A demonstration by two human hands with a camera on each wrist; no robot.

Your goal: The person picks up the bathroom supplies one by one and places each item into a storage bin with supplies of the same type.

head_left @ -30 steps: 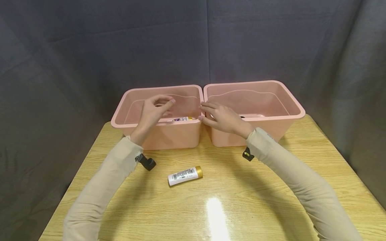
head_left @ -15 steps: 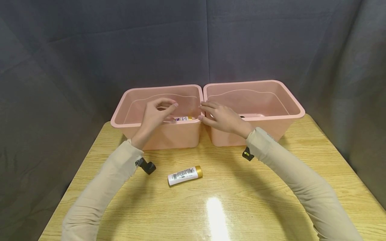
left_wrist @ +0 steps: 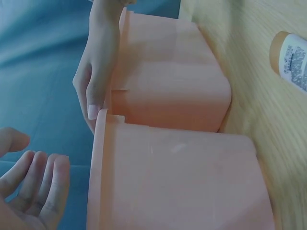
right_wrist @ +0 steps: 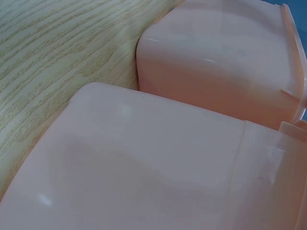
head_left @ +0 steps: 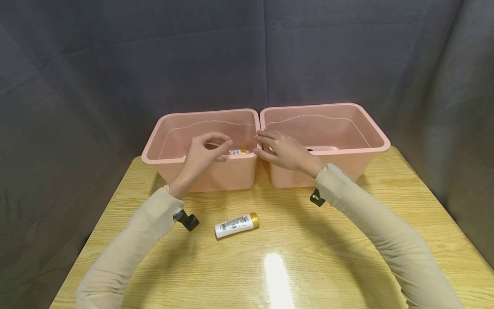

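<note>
Two pink plastic bins stand side by side at the back of the wooden table [head_left: 347, 240]: the left bin [head_left: 164, 159] and the right bin [head_left: 372, 131]. My left hand [head_left: 206, 152] hovers over the left bin's front rim, fingers loosely curled, holding nothing; the left wrist view shows its relaxed fingers [left_wrist: 36, 184] empty beside that bin [left_wrist: 182, 187]. My right hand [head_left: 283, 150] rests with straight fingers on the rims where the bins meet, as the right hand [left_wrist: 98, 72] also shows. A small labelled bottle [head_left: 236, 152] lies inside the left bin. A white bottle with a gold cap [head_left: 236, 225] lies on the table.
Dark grey cloth [head_left: 247, 56] hangs behind and at both sides of the table. The right wrist view shows only the bins' outer walls [right_wrist: 144, 167] and the table's wood grain [right_wrist: 57, 62]. The white bottle [left_wrist: 291, 60] lies in front of the bins.
My left hand has drifted a little right and back towards me, from inside the left bin to over its front rim. The right hand and both bottles stay put.
</note>
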